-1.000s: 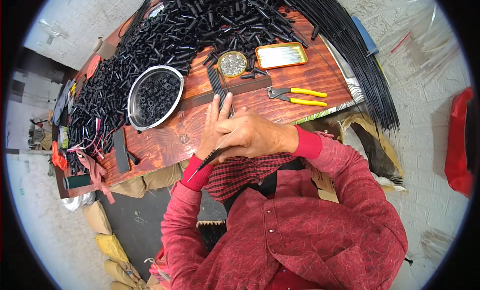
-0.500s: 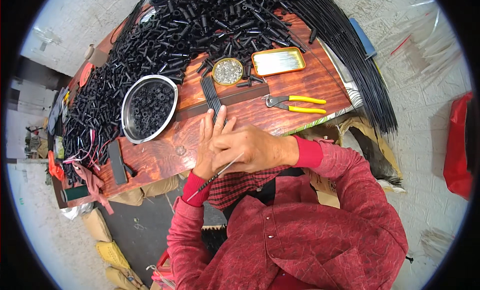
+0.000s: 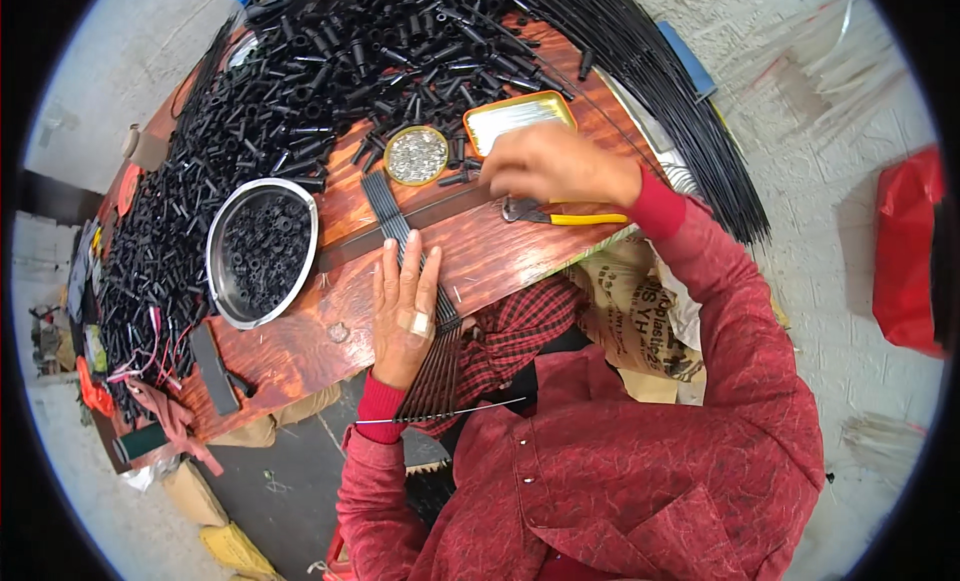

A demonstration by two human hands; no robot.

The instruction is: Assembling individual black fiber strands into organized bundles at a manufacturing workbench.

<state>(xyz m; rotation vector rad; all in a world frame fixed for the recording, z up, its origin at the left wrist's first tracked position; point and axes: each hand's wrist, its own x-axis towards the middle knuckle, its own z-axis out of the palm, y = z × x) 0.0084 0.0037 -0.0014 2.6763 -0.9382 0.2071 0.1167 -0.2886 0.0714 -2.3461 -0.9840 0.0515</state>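
My left hand (image 3: pixel 405 316) lies flat with its fingers stretched out, pressing on a row of thin black rods (image 3: pixel 385 206) at the table's near edge. The rods fan out below the hand, past the edge. A thin metal wire (image 3: pixel 490 406) crosses their near ends, over my left cuff. My right hand (image 3: pixel 560 166) is raised over the yellow-handled pliers (image 3: pixel 590 220), beside a yellow-rimmed tray of thin white sticks (image 3: pixel 515 118). Its fingers are bent and smeared by motion; whether they hold anything is hidden.
A round tin of small metal pieces (image 3: pixel 416 156) stands beyond a dark bar (image 3: pixel 350 245) fixed across the table. Left of it is a metal bowl (image 3: pixel 309 251) of black rings. Black tubular parts (image 3: pixel 300 91) heap the far side; long black rods (image 3: pixel 650 76) lie far right.
My right hand has left my left hand and moved right and away, over the pliers. The wire it held now lies across the rods' near ends. The rods below my left hand now show.
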